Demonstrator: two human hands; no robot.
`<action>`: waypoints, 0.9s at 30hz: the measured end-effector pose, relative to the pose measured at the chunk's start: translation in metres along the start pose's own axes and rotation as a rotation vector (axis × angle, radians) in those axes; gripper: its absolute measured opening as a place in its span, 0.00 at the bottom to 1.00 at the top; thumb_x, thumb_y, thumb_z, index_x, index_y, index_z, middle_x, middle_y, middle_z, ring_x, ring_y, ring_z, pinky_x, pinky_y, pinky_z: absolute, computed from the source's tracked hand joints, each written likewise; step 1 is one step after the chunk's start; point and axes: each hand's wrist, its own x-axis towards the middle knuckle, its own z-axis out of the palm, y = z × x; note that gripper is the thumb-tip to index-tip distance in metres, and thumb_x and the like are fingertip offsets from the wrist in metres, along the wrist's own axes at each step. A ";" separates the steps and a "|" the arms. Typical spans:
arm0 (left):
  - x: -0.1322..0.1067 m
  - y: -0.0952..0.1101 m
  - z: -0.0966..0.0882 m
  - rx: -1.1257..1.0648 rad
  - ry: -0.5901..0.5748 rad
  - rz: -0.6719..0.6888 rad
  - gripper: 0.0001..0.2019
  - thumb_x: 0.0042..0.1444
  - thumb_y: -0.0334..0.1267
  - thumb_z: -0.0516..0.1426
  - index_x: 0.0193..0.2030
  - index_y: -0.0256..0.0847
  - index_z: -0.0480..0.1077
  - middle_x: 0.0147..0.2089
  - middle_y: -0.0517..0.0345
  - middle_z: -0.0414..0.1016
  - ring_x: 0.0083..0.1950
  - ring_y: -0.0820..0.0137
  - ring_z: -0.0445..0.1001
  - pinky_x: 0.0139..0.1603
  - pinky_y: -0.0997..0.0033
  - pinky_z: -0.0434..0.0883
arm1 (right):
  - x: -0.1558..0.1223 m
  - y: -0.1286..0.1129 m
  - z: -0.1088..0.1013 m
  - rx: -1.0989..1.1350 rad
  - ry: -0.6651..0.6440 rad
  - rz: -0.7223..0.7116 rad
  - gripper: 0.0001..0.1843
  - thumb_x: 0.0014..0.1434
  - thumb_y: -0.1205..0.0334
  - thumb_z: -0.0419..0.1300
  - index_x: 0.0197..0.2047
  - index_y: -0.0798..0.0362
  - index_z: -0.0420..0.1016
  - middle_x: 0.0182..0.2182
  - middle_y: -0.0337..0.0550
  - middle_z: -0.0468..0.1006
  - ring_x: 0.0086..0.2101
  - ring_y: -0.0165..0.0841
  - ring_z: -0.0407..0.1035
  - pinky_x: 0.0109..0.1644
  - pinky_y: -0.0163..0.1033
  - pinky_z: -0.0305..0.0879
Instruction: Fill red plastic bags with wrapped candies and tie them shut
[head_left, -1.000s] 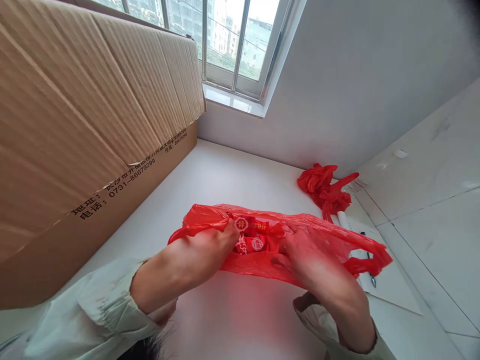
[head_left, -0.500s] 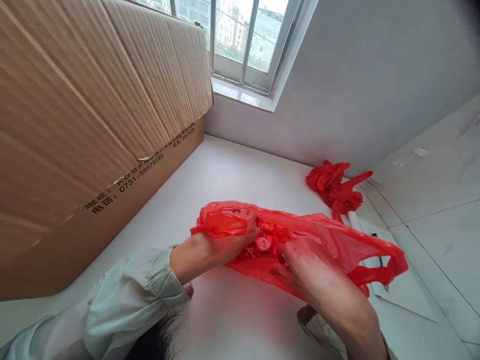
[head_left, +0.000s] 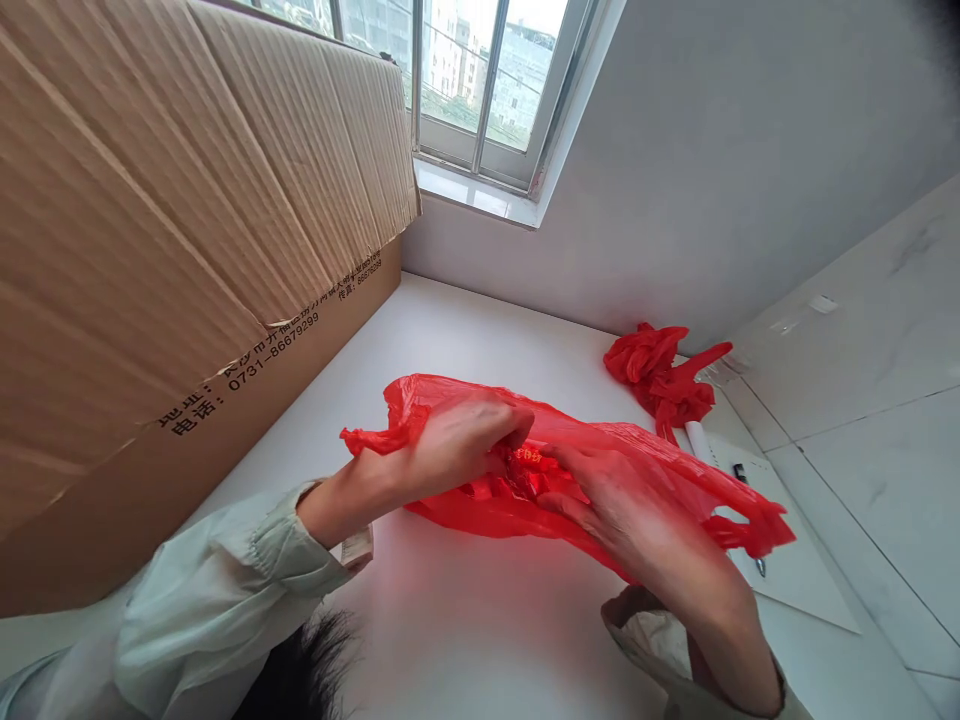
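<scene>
A thin red plastic bag (head_left: 660, 480) lies across the white table (head_left: 480, 340) in front of me. Small red wrapped sweets (head_left: 525, 470) show through its open mouth. My left hand (head_left: 450, 445) is closed on the bag's upper left edge, fingers curled over the plastic. My right hand (head_left: 615, 495) presses on the bag's middle, with fingertips pinching the plastic by the sweets. One handle loop (head_left: 757, 525) sticks out to the right.
A large cardboard box (head_left: 150, 250) with printed numbers fills the left side. A second crumpled red bag (head_left: 656, 375) lies at the back right by the wall. A sheet of paper (head_left: 795, 570) with a pen (head_left: 750, 520) lies at the right. A window (head_left: 480, 90) is behind.
Both hands have drawn the bag's mouth closer together, so fewer sweets show. My left hand has shifted right over the opening and the left handle now sticks out behind it.
</scene>
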 end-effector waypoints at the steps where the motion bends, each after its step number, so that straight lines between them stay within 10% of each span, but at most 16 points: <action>1: 0.001 0.003 -0.006 -0.006 -0.023 -0.024 0.09 0.51 0.20 0.54 0.31 0.39 0.67 0.30 0.65 0.70 0.32 0.74 0.66 0.28 0.74 0.57 | 0.000 0.005 -0.004 -0.031 -0.038 -0.112 0.22 0.63 0.62 0.55 0.59 0.38 0.71 0.57 0.40 0.74 0.63 0.46 0.61 0.66 0.53 0.61; 5: 0.005 0.014 -0.020 -0.048 -0.045 -0.087 0.08 0.54 0.26 0.61 0.29 0.37 0.67 0.29 0.64 0.70 0.31 0.74 0.65 0.29 0.74 0.57 | 0.011 0.008 -0.031 -0.141 -0.102 -0.267 0.21 0.66 0.61 0.51 0.60 0.36 0.71 0.55 0.34 0.75 0.55 0.38 0.71 0.54 0.40 0.72; 13: 0.005 0.018 -0.019 -0.131 -0.043 -0.110 0.08 0.53 0.30 0.66 0.29 0.35 0.71 0.28 0.64 0.71 0.29 0.75 0.67 0.26 0.77 0.60 | 0.042 -0.030 -0.047 0.221 -0.159 0.331 0.18 0.67 0.49 0.50 0.31 0.48 0.72 0.23 0.34 0.67 0.23 0.28 0.60 0.23 0.34 0.56; 27: 0.000 0.019 -0.024 -0.077 0.017 -0.153 0.08 0.55 0.22 0.56 0.31 0.38 0.73 0.31 0.63 0.73 0.31 0.75 0.70 0.28 0.77 0.61 | 0.039 -0.021 -0.041 0.282 -0.075 0.336 0.15 0.63 0.51 0.52 0.30 0.47 0.74 0.26 0.38 0.71 0.28 0.33 0.66 0.28 0.36 0.59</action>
